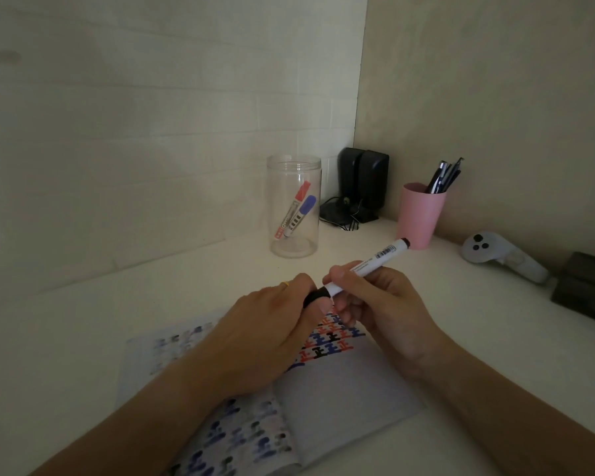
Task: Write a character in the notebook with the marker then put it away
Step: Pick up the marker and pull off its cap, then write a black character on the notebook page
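Observation:
An open notebook point(340, 383) lies on the white desk in front of me, its right page carrying rows of red, blue and black characters near the top. Above it my right hand point(378, 304) grips the white barrel of a black marker point(375, 261), tail pointing up and right. My left hand point(268, 334) pinches the marker's black cap point(315, 297), which sits at the barrel's front end. Whether the cap is fully seated cannot be told. A clear plastic jar point(294, 207) stands behind, holding a red marker point(294, 207) and a blue marker point(299, 216).
A pink cup point(419, 216) with several pens stands at the right rear. Two black speakers point(363, 180) with cables fill the corner. A white controller point(498, 255) and a dark box point(588, 290) lie along the right wall.

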{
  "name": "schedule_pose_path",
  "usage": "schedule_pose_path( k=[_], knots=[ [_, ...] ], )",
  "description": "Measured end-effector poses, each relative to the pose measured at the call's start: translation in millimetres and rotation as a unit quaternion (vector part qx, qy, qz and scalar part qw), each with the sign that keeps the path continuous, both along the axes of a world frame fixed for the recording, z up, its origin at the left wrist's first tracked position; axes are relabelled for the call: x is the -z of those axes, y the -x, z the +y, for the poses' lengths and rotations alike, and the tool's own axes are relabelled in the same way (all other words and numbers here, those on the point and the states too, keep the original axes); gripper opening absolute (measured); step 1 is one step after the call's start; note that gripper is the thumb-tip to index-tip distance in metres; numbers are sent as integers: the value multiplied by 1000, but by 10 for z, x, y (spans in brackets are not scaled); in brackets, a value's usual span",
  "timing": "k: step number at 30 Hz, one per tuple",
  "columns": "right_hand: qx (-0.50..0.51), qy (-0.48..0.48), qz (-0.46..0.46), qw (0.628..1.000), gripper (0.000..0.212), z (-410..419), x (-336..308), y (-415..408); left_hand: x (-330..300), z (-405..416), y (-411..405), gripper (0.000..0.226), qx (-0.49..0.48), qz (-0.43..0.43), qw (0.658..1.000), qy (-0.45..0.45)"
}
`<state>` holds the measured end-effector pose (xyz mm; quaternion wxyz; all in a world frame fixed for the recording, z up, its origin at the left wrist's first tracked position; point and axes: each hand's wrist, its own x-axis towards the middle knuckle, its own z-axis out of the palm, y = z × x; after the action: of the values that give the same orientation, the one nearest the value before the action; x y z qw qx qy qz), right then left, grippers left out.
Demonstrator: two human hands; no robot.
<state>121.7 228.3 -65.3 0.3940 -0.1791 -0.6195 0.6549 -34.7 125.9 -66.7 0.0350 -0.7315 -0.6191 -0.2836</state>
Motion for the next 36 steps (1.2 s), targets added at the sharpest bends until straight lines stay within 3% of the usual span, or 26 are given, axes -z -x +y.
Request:
schedule_pose_path(
  k=[3,5,7,8,9,10,11,12,13,14,15,18,22,27,33,36],
  knots=[
    [-2,17,-12,1000,26,-10,10,2,-60,-19,-121,43,45,-187,979,73],
    [-12,25,-9,1000,29,-23,-23,30,-111,-3,-189,44,76,-393,903,156],
    [-4,58,25,998,32,86,-52,2,-195,-2,-203,48,88,-564,793,214],
    [16,91,56,994,31,179,-82,-58,-220,-12,-170,49,77,-610,758,215],
    [50,121,79,988,29,284,-100,-145,-235,-35,-128,50,60,-615,761,199],
    [84,136,88,983,26,369,-104,-222,-217,-58,-65,50,32,-566,809,155],
    [106,136,83,982,23,415,-92,-270,-168,-81,-1,46,-1,-454,886,97],
    [111,128,72,983,19,416,-65,-289,-118,-96,58,40,-31,-287,956,45],
    [104,115,61,986,16,390,-34,-273,-86,-98,98,37,-54,-129,990,22],
    [92,96,47,990,15,346,-6,-225,-56,-82,129,37,-74,-26,997,11],
    [83,71,25,994,16,291,9,-176,-47,-67,151,40,-88,17,996,4],
    [109,32,-20,993,17,185,-4,-130,-11,-5,208,50,-80,68,994,-15],
    [200,14,-75,977,11,138,-68,-223,58,16,305,43,-63,55,996,15],
    [166,-29,-128,977,7,7,-251,-323,27,23,340,43,-77,47,992,85],
    [186,-41,-151,970,7,-125,143,-426,111,11,357,39,-87,40,991,94],
    [180,-103,-188,960,6,-115,158,-445,100,28,349,41,-84,46,992,82]
  ],
)
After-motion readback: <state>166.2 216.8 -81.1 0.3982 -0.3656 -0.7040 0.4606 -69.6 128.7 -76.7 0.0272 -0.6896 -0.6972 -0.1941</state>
